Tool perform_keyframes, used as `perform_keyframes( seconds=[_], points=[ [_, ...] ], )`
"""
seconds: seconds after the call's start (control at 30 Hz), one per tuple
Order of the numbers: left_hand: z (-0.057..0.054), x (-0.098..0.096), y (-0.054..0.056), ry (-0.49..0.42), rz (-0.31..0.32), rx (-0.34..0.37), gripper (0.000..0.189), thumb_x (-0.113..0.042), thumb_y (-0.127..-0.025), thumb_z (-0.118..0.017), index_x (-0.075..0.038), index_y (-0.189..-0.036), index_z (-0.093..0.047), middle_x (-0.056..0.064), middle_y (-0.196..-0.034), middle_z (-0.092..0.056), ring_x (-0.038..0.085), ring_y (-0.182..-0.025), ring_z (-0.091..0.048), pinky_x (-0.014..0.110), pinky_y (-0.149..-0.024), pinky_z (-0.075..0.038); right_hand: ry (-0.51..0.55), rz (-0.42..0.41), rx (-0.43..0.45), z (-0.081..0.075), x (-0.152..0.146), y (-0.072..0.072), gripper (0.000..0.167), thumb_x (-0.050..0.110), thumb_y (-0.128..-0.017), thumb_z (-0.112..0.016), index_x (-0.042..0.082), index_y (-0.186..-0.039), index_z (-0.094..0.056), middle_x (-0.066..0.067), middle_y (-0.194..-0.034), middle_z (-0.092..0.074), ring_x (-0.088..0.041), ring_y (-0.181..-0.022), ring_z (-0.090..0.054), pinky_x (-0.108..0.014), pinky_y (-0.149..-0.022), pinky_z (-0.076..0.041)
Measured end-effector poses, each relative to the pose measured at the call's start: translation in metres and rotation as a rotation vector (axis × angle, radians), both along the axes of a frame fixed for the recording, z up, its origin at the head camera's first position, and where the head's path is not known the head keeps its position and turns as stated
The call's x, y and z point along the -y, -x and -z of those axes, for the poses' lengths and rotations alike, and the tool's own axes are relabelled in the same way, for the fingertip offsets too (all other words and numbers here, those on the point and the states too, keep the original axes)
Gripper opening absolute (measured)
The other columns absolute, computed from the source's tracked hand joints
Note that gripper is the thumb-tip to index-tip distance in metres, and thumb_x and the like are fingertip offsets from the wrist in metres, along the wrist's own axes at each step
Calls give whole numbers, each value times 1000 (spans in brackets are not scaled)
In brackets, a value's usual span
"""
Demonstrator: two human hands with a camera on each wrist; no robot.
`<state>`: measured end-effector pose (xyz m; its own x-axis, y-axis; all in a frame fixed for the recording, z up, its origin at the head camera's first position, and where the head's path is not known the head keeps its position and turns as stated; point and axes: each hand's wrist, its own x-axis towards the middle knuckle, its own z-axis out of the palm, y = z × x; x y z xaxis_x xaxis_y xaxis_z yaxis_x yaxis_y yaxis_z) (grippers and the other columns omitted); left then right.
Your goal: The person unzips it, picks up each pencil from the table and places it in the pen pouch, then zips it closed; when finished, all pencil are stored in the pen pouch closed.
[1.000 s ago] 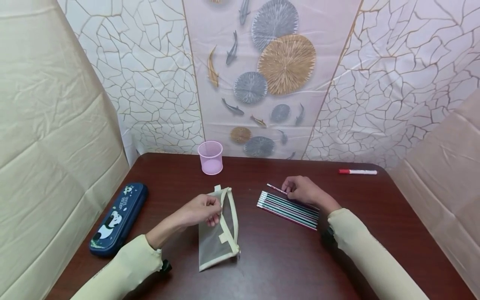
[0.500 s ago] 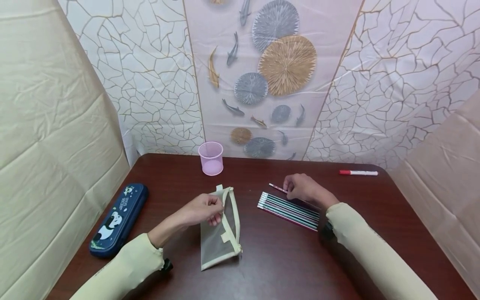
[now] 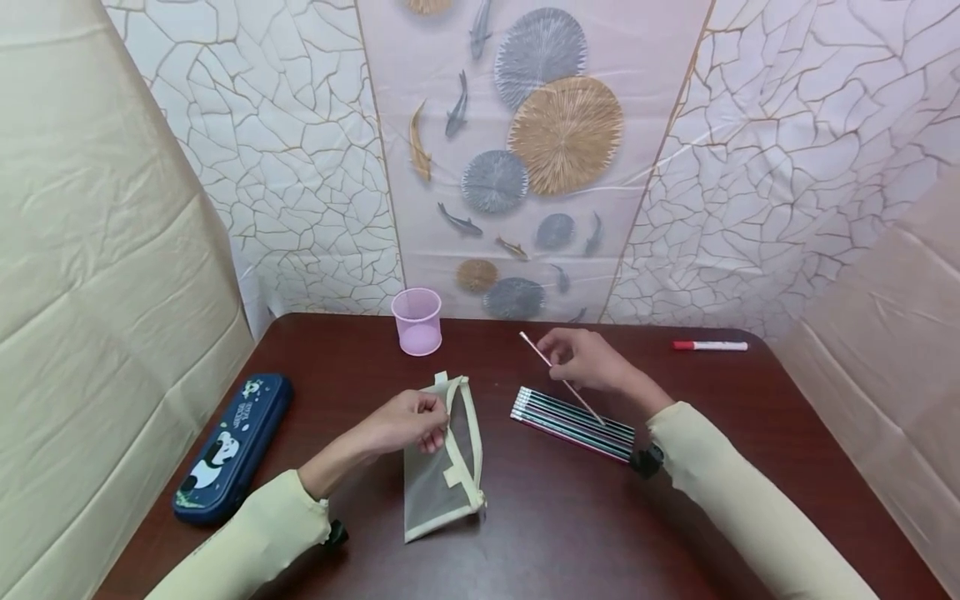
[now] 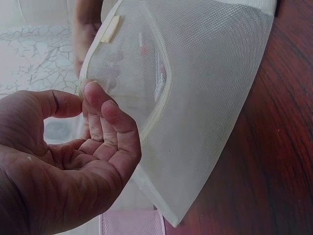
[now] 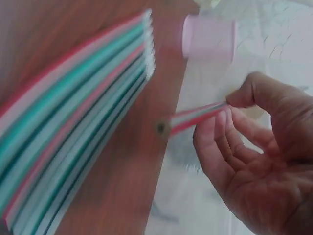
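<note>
My left hand (image 3: 405, 419) pinches the opening's edge of a pale yellow mesh zip pouch (image 3: 431, 492), which gapes toward the right. The left wrist view shows thumb and fingertips meeting on the pouch's trim (image 4: 100, 44), the mesh spread beyond them. Above the table, my right hand (image 3: 588, 358) holds a red-and-white striped pencil (image 3: 583, 402) between thumb and fingers, slanting down to the right. Its unsharpened end faces the camera in the right wrist view. Below that hand lies a neat row of striped pencils (image 3: 562, 418), green and red, white ends to the left.
A pink mesh pencil cup (image 3: 418, 329) stands at the back of the brown table (image 3: 555, 533). At the left lies a dark blue panda pencil case (image 3: 232, 450). A red-capped white marker (image 3: 712, 346) lies at the back right, near the patterned curtain (image 3: 510, 250).
My right hand has lifted the red-and-white pencil from beside the row and tilted it, moving slightly left. My left hand stays at the pouch's edge.
</note>
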<state>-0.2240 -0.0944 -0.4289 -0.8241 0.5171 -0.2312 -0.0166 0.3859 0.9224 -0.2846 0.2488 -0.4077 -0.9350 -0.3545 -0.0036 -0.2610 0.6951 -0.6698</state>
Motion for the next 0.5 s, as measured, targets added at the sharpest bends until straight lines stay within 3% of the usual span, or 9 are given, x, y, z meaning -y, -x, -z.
perform_keyframes(
  seconds=[0.17,0.33,0.5],
  points=[
    [2,-1,0,-7,-7,-2,18,-14,-99,-55,-1,-92,-66,2,-72,-67,11,-63,-64,26,-63,-55,274,27,90,-4,29,-15,40,-1,-88,-69,4,-128,-62,-10,-91,-66,-21,-71,-66,-43,-58,-62],
    [1,-2,2,-18,-19,-11,20,-15,-99,-56,0,-93,-66,3,-72,-69,11,-63,-65,25,-63,-55,578,70,185,-3,61,-29,41,-7,-92,-63,0,-131,-52,-5,-90,-61,-16,-73,-61,-48,-63,-64],
    [0,-3,2,-32,-25,-2,20,-16,-98,-54,-1,-91,-65,2,-71,-71,11,-62,-66,24,-61,-55,751,136,240,3,89,-42,40,-5,-94,-63,2,-131,-50,-6,-95,-60,-16,-80,-64,-50,-67,-65]
  ],
)
